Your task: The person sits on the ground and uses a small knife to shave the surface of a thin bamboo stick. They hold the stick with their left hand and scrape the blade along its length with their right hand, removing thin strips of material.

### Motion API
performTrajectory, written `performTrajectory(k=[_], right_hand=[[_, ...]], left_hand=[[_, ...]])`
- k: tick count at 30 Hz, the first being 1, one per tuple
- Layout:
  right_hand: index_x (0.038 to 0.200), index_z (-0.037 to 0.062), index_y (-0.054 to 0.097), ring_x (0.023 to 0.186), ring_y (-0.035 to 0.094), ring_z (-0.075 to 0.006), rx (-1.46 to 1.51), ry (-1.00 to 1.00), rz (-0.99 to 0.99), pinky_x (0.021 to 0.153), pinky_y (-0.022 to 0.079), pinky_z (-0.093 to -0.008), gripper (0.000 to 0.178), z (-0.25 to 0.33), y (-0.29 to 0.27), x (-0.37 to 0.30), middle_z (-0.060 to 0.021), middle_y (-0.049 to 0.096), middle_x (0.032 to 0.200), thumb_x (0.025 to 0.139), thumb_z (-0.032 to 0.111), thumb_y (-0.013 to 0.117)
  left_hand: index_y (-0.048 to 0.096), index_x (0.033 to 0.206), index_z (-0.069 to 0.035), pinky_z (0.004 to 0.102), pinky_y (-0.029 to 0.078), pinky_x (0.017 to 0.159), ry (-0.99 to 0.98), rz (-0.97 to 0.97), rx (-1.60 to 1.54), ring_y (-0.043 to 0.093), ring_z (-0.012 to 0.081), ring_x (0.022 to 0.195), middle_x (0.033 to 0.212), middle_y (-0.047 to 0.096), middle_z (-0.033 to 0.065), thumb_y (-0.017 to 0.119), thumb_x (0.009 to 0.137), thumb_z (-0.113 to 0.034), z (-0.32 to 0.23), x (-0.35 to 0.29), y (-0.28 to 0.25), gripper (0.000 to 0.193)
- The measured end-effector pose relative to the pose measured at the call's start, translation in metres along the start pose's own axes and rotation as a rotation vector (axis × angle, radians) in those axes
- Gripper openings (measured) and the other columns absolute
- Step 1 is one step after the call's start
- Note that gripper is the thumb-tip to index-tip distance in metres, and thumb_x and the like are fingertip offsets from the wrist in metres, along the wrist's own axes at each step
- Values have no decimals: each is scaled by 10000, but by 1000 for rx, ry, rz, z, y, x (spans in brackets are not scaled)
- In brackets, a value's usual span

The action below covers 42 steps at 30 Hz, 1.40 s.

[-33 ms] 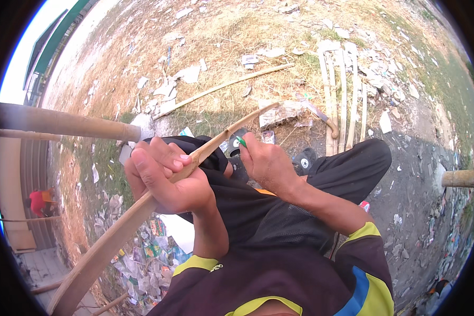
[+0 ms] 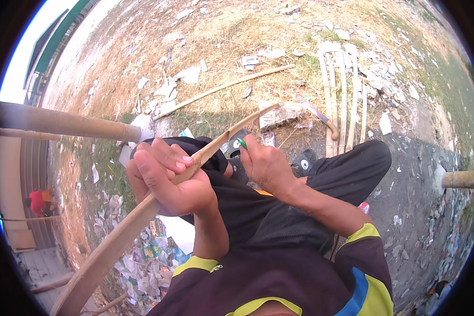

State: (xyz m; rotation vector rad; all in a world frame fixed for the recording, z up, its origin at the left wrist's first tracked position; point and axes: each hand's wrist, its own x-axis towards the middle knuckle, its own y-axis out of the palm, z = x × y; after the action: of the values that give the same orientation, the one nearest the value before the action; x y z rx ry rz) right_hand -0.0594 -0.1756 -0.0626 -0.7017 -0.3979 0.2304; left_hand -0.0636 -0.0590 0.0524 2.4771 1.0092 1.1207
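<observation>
A long split bamboo strip (image 2: 118, 225) slants from the lower left up to a narrow tip above my lap. My left hand (image 2: 168, 176) is closed round its middle, palm up, with the thumb and fingertips showing. Beyond that hand the strip has a notch or joint near its thinner end. My right hand (image 2: 268, 160) is closed beside that end, apart from the strip, pinching a small green object (image 2: 242, 142) with a pointed end. Most of the green object is hidden in my fingers, so its kind is unclear.
Several pale bamboo strips (image 2: 343, 100) lie side by side at the far right, near a curved-handled tool (image 2: 329, 125). A longer pole (image 2: 226, 85) lies across the dry grass ahead. Thick bamboo bars (image 2: 68, 122) stand at the left, and litter (image 2: 142, 263) covers the ground.
My left hand and the near part of the bamboo strip have shifted very slightly to the right. My right hand keeps its grip on the green object.
</observation>
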Motion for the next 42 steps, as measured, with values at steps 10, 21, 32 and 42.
performTrajectory(k=[10, 21, 32, 42], right_hand=[[922, 27, 447, 552, 637, -361, -132, -43, -45, 480, 511, -445, 167, -4, 9, 3, -178, 600, 576, 929, 171, 532], [912, 34, 454, 564, 642, -371, -153, 89, 19, 478, 509, -457, 193, -26, 8, -8, -192, 604, 577, 944, 214, 517], [954, 28, 454, 553, 633, -394, -254, 155, 11, 489, 516, -491, 186, -73, 25, 7, -187, 605, 572, 947, 209, 498], [973, -37, 526, 756, 676, -410, -517, 486, 230, 627, 535, -518, 224, -207, 51, -15, -250, 661, 787, 959, 155, 412]], left_hand=[[333, 636, -93, 192, 284, 389, 5, -95, 99, 296, 64, 419, 509, 275, -23, 472, 954, -148, 3, 10, -2, 351], [319, 634, -94, 192, 263, 391, 5, -31, 74, 294, 64, 431, 513, 277, -15, 464, 957, -159, -4, -4, 9, 360], [438, 725, -53, 183, 257, 392, 1, -18, 9, 304, 62, 443, 527, 300, -22, 514, 925, -147, 2, -3, 1, 233], [308, 628, -96, 189, 281, 383, 1, -2, 42, 298, 64, 417, 508, 297, -3, 454, 961, -125, -5, -8, 12, 365]])
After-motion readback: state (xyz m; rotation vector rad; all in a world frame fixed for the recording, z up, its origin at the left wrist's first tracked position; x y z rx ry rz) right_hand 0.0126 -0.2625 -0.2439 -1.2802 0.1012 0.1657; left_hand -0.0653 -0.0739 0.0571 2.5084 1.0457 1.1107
